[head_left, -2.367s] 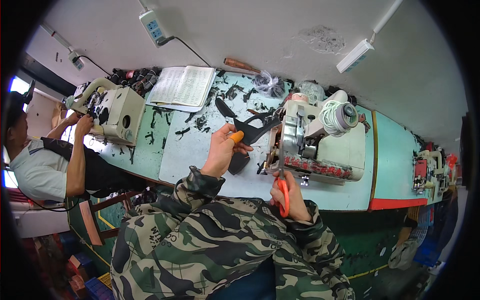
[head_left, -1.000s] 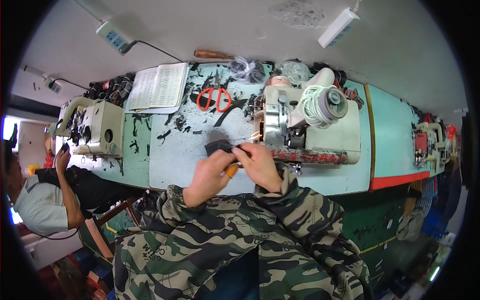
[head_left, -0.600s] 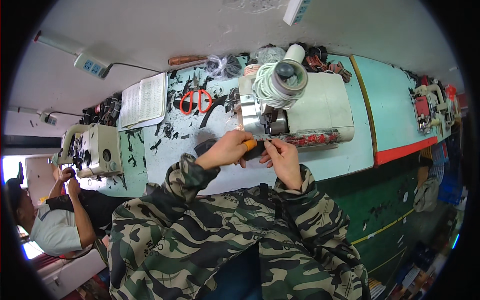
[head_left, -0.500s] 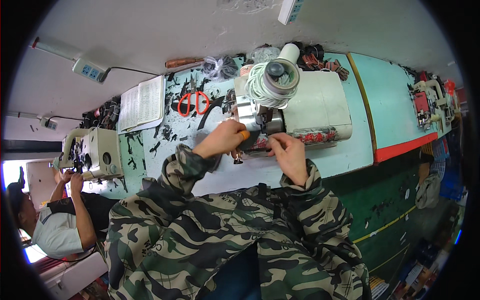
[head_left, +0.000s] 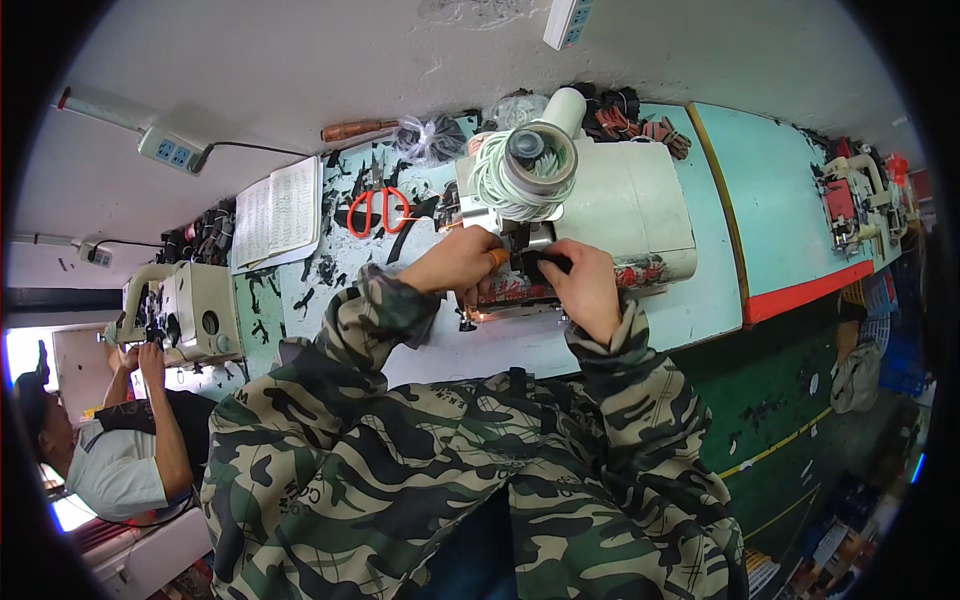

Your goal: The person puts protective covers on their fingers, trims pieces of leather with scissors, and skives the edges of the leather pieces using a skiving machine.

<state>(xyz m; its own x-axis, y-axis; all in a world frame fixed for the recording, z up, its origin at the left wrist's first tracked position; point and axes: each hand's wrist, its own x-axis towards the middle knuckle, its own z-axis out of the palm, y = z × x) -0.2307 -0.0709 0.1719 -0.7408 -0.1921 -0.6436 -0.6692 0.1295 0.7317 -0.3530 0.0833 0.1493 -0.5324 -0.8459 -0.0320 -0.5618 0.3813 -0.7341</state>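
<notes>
Both my hands are at the front of a cream sewing machine (head_left: 635,195). My right hand (head_left: 588,285) pinches a small black fabric piece (head_left: 537,264) by the machine's metal working end. Beside it, my left hand (head_left: 457,265) is closed, with a small orange thing (head_left: 499,259) at its fingers; whether that is held or worn I cannot tell. Its fingertips are partly hidden against the machine. Above the hands, a coil of pale green cord (head_left: 495,180) hangs around a round metal-rimmed fixture (head_left: 542,165) on the machine.
Red-handled scissors (head_left: 378,205) and black scraps lie left of the machine. An open notebook (head_left: 278,215), a wooden-handled tool (head_left: 357,130) and bagged black material (head_left: 430,140) are farther back. Another person (head_left: 120,450) works at a second machine (head_left: 190,310) at the left.
My right hand has moved slightly up and now grips the black piece, which was nearer my left hand. My left hand has shifted a little up and right. The whole view has moved slightly.
</notes>
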